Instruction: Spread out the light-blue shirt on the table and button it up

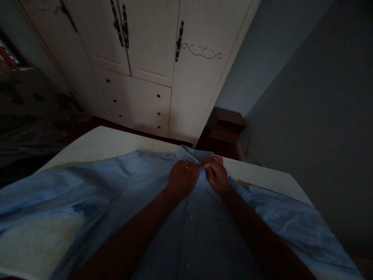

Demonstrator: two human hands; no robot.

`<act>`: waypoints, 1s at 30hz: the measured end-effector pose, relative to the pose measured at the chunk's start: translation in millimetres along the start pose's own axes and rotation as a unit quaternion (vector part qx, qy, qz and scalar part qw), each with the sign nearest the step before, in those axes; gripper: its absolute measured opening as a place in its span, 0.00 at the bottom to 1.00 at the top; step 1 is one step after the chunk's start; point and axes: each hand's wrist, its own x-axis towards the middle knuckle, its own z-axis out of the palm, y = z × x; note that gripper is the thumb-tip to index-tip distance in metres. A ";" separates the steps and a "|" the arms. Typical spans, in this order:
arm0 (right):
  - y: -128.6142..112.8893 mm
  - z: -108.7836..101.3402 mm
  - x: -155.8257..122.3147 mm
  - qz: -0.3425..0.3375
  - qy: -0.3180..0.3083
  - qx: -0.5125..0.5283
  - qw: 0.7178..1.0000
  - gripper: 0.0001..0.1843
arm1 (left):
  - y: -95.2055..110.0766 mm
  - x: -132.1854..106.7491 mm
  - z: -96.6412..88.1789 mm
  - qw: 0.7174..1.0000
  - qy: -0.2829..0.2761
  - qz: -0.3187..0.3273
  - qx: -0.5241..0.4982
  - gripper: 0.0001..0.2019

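Observation:
A light blue button-up shirt [157, 179] lies front side up with its sleeves spread to both sides. Its collar [186, 153] points toward the far edge of the white table [116, 142]. At the front placket just below the collar, my left hand [183, 177] has its fingers closed on the cloth; a ring shows on one finger. Close beside it, my right hand [215, 173] pinches the shirt at the same spot. The fingers hide the button there. Lower on the placket, a pale button [190, 217] and another near the bottom edge are visible.
Beyond the table stands a white wardrobe [151, 50] with dark handles and drawers with small knobs. A small brown open cabinet [227, 124] sits on the floor by the grey wall [314, 97]. Dark, unclear items lie at the left. The room is dim.

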 end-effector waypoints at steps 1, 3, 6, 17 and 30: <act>-0.3 -0.2 -0.1 -0.001 0.004 0.000 1.000 0.09 | 0.1 -0.1 -0.5 1.000 0.003 0.007 0.004 0.08; -1.1 -0.4 -0.1 -0.006 0.012 0.003 1.000 0.09 | -0.4 -0.3 -0.8 1.000 0.011 0.015 0.014 0.10; -2.1 -0.4 -0.1 -0.018 0.019 0.010 1.000 0.10 | -2.1 -0.5 0.5 0.999 0.029 0.026 0.020 0.10; -2.5 0.1 1.3 -0.008 0.026 0.027 0.999 0.10 | -5.0 1.8 3.4 0.986 0.143 0.090 -0.004 0.10; -1.4 0.9 1.2 0.005 -0.002 -0.005 1.000 0.11 | -5.9 3.2 5.9 0.990 0.119 0.075 -0.021 0.13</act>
